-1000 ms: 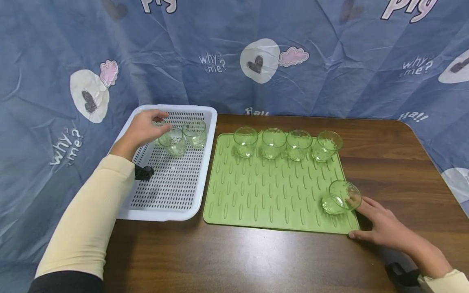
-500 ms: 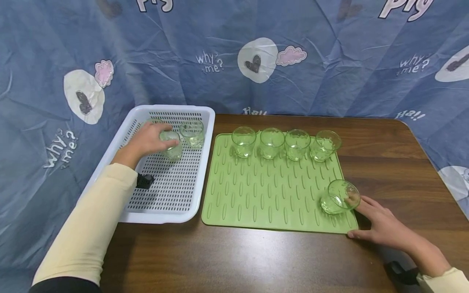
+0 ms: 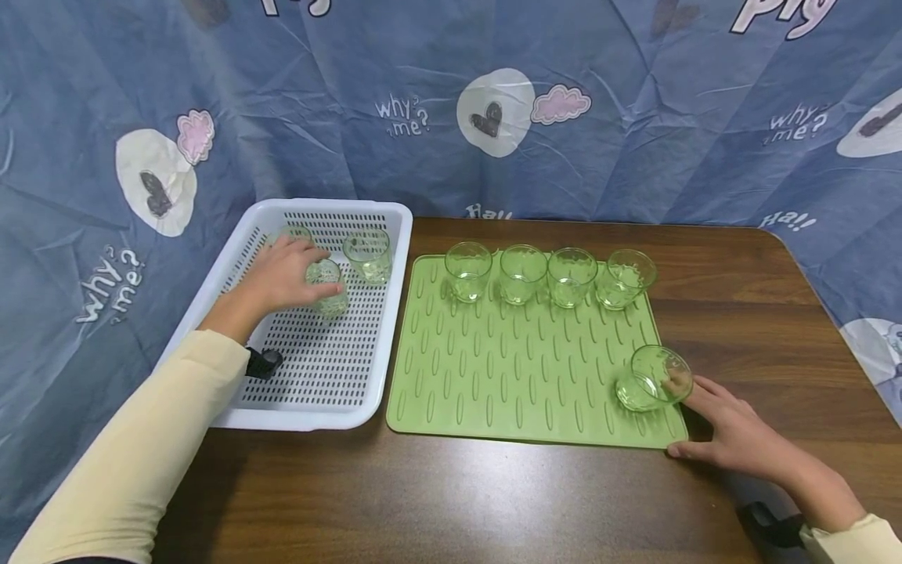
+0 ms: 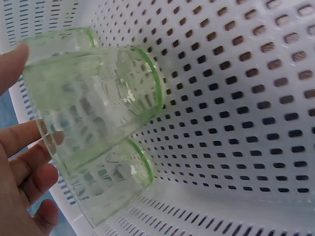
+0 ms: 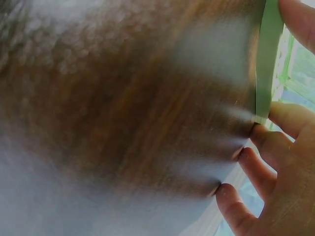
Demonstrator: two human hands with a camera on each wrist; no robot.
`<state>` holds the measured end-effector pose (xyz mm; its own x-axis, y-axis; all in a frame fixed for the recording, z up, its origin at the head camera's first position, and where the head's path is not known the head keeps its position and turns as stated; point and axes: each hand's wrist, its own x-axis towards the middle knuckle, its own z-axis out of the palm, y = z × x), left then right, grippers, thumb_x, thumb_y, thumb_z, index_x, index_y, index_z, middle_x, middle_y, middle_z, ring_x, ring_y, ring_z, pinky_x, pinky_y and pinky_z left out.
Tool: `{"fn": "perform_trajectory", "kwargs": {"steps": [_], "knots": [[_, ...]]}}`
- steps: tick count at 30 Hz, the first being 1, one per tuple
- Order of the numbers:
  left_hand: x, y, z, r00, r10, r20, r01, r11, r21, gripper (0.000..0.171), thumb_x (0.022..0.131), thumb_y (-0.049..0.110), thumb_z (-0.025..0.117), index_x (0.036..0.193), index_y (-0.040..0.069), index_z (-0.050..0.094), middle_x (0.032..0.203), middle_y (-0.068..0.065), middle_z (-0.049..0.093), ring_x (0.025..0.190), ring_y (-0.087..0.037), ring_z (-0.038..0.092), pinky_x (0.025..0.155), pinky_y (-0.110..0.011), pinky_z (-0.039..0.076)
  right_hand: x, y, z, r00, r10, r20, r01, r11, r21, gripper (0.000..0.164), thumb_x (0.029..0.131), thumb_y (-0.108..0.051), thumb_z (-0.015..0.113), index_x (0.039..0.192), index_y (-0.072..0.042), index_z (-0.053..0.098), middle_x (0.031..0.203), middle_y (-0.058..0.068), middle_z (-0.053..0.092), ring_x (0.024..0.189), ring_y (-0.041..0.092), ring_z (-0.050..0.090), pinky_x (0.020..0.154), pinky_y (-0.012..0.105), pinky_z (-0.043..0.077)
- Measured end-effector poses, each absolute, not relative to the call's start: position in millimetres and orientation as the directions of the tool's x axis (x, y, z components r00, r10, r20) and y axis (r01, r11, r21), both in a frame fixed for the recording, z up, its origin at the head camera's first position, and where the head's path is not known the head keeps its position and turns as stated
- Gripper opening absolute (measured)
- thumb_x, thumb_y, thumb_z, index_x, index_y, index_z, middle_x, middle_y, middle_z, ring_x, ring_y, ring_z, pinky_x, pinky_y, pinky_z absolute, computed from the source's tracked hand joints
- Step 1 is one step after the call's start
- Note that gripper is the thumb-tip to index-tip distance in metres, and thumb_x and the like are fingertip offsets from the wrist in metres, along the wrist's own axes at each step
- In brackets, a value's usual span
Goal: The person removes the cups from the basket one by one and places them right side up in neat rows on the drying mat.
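Observation:
In the white basket (image 3: 391, 313), my left hand (image 3: 285, 274) holds a clear green-tinted drinking glass (image 4: 93, 108) by its rim, thumb on one side and fingers on the other. Beside it in the head view stand a second glass (image 3: 369, 257) on the right and a third glass (image 3: 292, 233) behind my hand, partly hidden. My right hand (image 3: 743, 435) rests at the near right corner of the green drying mat (image 3: 493, 360), its thumb touching the corner and its fingers loosely spread on the table. Just left of those fingers, another glass (image 3: 651, 380) sits on the mat.
A row of several glasses (image 3: 521, 274) lines the far edge of the mat. Brown wooden table (image 3: 535, 501) shows in front and to the right. A printed blue cloth (image 3: 317, 125) hangs behind it.
My left hand has come down from above the back of the basket onto the middle glass, which has shifted slightly toward me. The right hand and the glasses on the mat stay put.

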<state>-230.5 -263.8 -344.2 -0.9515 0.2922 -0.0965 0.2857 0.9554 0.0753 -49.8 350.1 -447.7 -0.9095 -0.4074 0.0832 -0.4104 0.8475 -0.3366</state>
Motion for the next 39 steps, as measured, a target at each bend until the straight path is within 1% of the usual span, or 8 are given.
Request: {"fn": "perform_trajectory", "kwargs": {"steps": [4, 8, 12, 16, 19, 26, 33, 39], "knots": [[-225, -265, -346, -0.946, 0.308, -0.105, 0.303, 0.951, 0.059, 0.078, 0.085, 0.058, 0.066, 0.14, 0.004, 0.054, 0.145, -0.028, 0.049, 0.132, -0.048, 0.042, 0.103, -0.069, 0.037, -50, 349, -448, -0.909, -0.408, 0.081, -0.41, 0.844, -0.347, 0.102, 0.063, -0.035, 0.092, 0.151, -0.018, 0.043, 0.145, 0.02, 0.051, 0.127, 0.037, 0.044, 0.085, 0.071, 0.046], [-221, -266, -344, -0.936, 0.306, -0.176, 0.297, 0.952, 0.074, 0.084, 0.082, 0.057, 0.071, 0.147, 0.011, 0.047, 0.147, -0.027, 0.046, 0.132, -0.049, 0.039, 0.099, -0.069, 0.038, -49, 350, -448, -0.908, -0.41, 0.092, -0.415, 0.842, -0.344, 0.101, 0.064, -0.036, 0.091, 0.151, -0.018, 0.043, 0.152, 0.012, 0.048, 0.141, 0.013, 0.033, 0.086, 0.069, 0.046], [-218, -267, -342, -0.926, 0.31, -0.215, 0.284, 0.948, 0.144, 0.088, 0.082, 0.051, 0.074, 0.152, 0.009, 0.039, 0.147, -0.029, 0.044, 0.131, -0.051, 0.036, 0.101, -0.069, 0.036, -49, 351, -448, -0.903, -0.415, 0.111, -0.427, 0.836, -0.346, 0.101, 0.064, -0.035, 0.091, 0.151, -0.018, 0.043, 0.157, 0.003, 0.043, 0.141, -0.012, 0.013, 0.086, 0.069, 0.047], [-217, -269, -346, -0.926, 0.322, -0.196, 0.258, 0.921, 0.29, 0.091, 0.082, 0.04, 0.078, 0.152, 0.002, 0.035, 0.144, -0.029, 0.047, 0.136, -0.051, 0.033, 0.112, -0.07, 0.026, -49, 351, -449, -0.896, -0.424, 0.13, -0.441, 0.826, -0.35, 0.101, 0.063, -0.035, 0.091, 0.15, -0.017, 0.045, 0.156, 0.002, 0.044, 0.136, -0.02, 0.006, 0.085, 0.068, 0.047], [-217, -272, -352, -0.924, 0.327, -0.196, 0.219, 0.876, 0.43, 0.093, 0.082, 0.03, 0.08, 0.154, -0.001, 0.029, 0.147, -0.029, 0.045, 0.139, -0.05, 0.034, 0.115, -0.067, 0.026, -49, 351, -450, -0.899, -0.418, 0.13, -0.436, 0.83, -0.347, 0.101, 0.063, -0.036, 0.091, 0.15, -0.018, 0.045, 0.155, 0.004, 0.046, 0.14, -0.014, 0.013, 0.086, 0.069, 0.047], [-217, -279, -361, -0.895, 0.357, -0.266, 0.136, 0.788, 0.6, 0.102, 0.083, 0.022, 0.079, 0.158, 0.002, 0.013, 0.156, -0.031, 0.031, 0.142, -0.05, 0.032, 0.114, -0.068, 0.029, -49, 349, -450, -0.912, -0.399, 0.097, -0.407, 0.843, -0.352, 0.103, 0.062, -0.035, 0.092, 0.151, -0.019, 0.043, 0.15, 0.014, 0.05, 0.125, 0.042, 0.046, 0.085, 0.072, 0.045], [-220, -284, -368, -0.897, 0.352, -0.268, 0.119, 0.775, 0.62, 0.103, 0.084, 0.02, 0.078, 0.159, 0.005, 0.009, 0.155, -0.029, 0.032, 0.139, -0.05, 0.036, 0.109, -0.068, 0.036, -48, 349, -453, -0.902, -0.409, 0.137, -0.431, 0.834, -0.346, 0.102, 0.058, -0.034, 0.093, 0.148, -0.016, 0.048, 0.139, 0.021, 0.056, 0.119, 0.045, 0.05, 0.084, 0.071, 0.046], [-224, -285, -370, -0.927, 0.292, -0.238, 0.093, 0.79, 0.606, 0.098, 0.086, 0.025, 0.078, 0.158, 0.005, 0.016, 0.153, -0.03, 0.033, 0.137, -0.05, 0.038, 0.105, -0.066, 0.041, -48, 351, -455, -0.895, -0.417, 0.158, -0.446, 0.831, -0.331, 0.101, 0.06, -0.034, 0.093, 0.148, -0.018, 0.047, 0.154, -0.001, 0.046, 0.133, 0.024, 0.043, 0.086, 0.066, 0.048]]}}
